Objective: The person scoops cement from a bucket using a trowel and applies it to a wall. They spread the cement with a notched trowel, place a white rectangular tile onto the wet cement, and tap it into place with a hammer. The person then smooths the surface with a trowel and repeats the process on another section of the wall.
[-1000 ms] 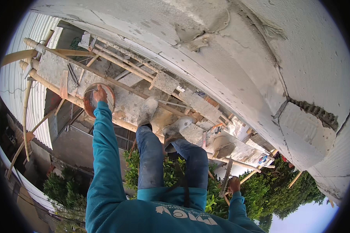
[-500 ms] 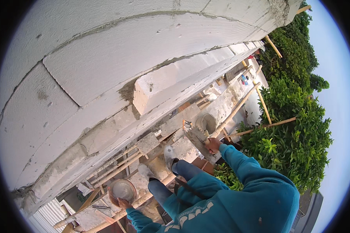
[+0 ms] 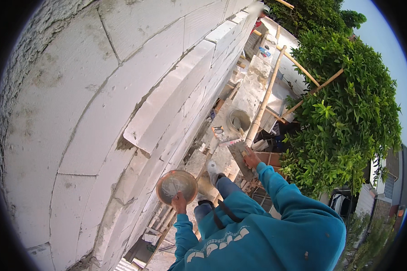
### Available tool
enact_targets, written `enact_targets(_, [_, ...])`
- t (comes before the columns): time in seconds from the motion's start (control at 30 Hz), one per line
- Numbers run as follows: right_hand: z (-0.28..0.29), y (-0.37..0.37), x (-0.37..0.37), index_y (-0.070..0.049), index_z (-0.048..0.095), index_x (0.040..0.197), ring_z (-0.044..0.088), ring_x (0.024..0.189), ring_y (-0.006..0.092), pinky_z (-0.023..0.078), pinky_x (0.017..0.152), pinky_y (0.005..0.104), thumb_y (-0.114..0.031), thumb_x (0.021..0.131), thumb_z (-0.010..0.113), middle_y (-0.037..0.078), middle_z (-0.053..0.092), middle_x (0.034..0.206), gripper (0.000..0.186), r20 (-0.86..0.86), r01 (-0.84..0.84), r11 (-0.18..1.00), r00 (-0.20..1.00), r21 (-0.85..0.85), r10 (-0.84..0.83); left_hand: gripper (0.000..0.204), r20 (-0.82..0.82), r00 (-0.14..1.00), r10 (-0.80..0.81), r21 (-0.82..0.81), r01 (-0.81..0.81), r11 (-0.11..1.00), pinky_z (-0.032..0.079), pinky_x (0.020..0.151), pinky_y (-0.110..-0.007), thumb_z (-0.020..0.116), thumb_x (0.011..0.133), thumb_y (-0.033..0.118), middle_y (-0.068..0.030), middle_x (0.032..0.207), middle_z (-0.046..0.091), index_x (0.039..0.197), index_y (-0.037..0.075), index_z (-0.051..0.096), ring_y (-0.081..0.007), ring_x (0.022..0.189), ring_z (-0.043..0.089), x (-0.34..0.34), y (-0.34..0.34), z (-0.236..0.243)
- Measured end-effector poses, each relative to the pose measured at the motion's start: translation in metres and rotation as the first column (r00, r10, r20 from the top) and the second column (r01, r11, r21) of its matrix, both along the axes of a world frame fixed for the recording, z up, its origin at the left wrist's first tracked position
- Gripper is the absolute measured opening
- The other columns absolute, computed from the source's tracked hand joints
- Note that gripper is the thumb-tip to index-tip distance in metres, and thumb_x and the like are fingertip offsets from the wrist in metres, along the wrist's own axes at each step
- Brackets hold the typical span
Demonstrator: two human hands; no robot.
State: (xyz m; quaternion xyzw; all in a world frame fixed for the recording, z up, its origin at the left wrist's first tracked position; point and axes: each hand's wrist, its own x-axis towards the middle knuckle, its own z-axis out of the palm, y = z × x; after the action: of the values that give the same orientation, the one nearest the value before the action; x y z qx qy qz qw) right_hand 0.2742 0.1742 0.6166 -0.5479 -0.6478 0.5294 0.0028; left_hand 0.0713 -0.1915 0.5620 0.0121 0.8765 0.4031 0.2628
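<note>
My left hand (image 3: 179,203) is closed on the near edge of a round, shallow mortar bowl (image 3: 165,186), reddish-brown at its rim with grey residue inside. The bowl is beside the face of a pale block wall (image 3: 101,131). In my right hand (image 3: 252,158) is a flat notched trowel (image 3: 240,159) with grey mortar on its blade. My fingers wrap its handle, and the blade points away from me over the scaffold boards. A protruding pale block (image 3: 167,106) sits along the wall's stepped ledge, with grey mortar at its near end.
On the scaffold planks (image 3: 253,83) stand a mortar-smeared bucket (image 3: 238,120) and a tool with orange parts (image 3: 218,131). Bamboo poles (image 3: 267,97) run along the outer side, next to leafy trees (image 3: 343,108). Another person (image 3: 260,16) is at the far end of the wall.
My left hand has carried the bowl forward and to the right, up beside the wall. My right hand still holds the trowel. The view has turned, and my feet have shifted.
</note>
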Motion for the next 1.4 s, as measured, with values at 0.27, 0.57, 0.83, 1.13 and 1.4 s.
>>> enact_targets(0.27, [-0.050, -0.004, 0.070, -0.005, 0.066, 0.120, 0.052, 0.053, 0.0133, 0.046, 0.045, 0.0323, -0.018, 0.090, 0.052, 0.003, 0.054, 0.065, 0.036, -0.080, 0.169, 0.975, 0.980, -0.143, -0.181, 0.053, -0.023, 0.797, -0.603, -0.053, 0.601, 0.797, 0.046, 0.080, -0.052, 0.047, 0.093, 0.048, -0.0282, 0.091, 0.066, 0.094, 0.001, 0.071, -0.0454, 0.088, 0.063, -0.015, 0.145, 0.087])
enact_targets(0.57, [-0.056, -0.021, 0.084, 0.000, 0.065, 0.116, 0.057, 0.056, 0.0176, 0.048, 0.047, 0.0338, -0.065, 0.085, 0.061, 0.009, 0.060, 0.074, 0.072, 0.033, 0.349, 0.923, 0.937, -0.164, -0.348, 0.049, -0.152, 0.431, -0.890, 0.020, 0.901, 0.433, 0.046, 0.071, -0.048, 0.049, 0.094, 0.046, -0.0229, 0.074, 0.064, 0.082, 0.002, 0.068, -0.0394, 0.075, 0.063, 0.040, 0.274, 0.139])
enact_targets(0.83, [-0.118, -0.027, 0.172, 0.007, 0.066, 0.099, 0.061, 0.055, 0.0211, 0.049, 0.044, 0.0354, -0.058, 0.079, 0.071, 0.012, 0.064, 0.074, 0.068, 0.157, 0.531, 0.807, 0.847, -0.258, -0.507, 0.043, -0.212, 0.141, -0.967, 0.093, 0.988, 0.123, 0.050, 0.068, -0.050, 0.054, 0.093, 0.043, -0.0194, 0.074, 0.066, 0.079, 0.004, 0.068, -0.0392, 0.073, 0.064, 0.121, 0.354, 0.139])
enact_targets(1.13, [-0.109, -0.050, 0.198, 0.005, 0.064, 0.101, 0.065, 0.059, 0.0212, 0.051, 0.046, 0.0336, -0.044, 0.087, 0.064, 0.013, 0.069, 0.084, 0.051, 0.116, 0.833, 0.410, 0.480, -0.371, -0.870, 0.042, -0.157, -0.029, -0.987, 0.174, 0.983, -0.057, 0.051, 0.069, -0.050, 0.053, 0.093, 0.041, -0.0196, 0.074, 0.066, 0.082, 0.003, 0.069, -0.0390, 0.074, 0.065, 0.177, 0.392, 0.116])
enact_targets(1.4, [-0.094, -0.033, 0.195, 0.007, 0.060, 0.109, 0.069, 0.071, 0.0251, 0.060, 0.054, 0.0344, -0.029, 0.092, 0.056, 0.016, 0.068, 0.093, 0.040, 0.106, 0.826, 0.261, 0.358, -0.500, -0.928, 0.042, -0.102, -0.033, -0.994, 0.139, 0.989, -0.047, 0.051, 0.072, -0.050, 0.053, 0.093, 0.041, -0.0203, 0.078, 0.066, 0.086, 0.003, 0.070, -0.0387, 0.078, 0.066, 0.190, 0.412, 0.104])
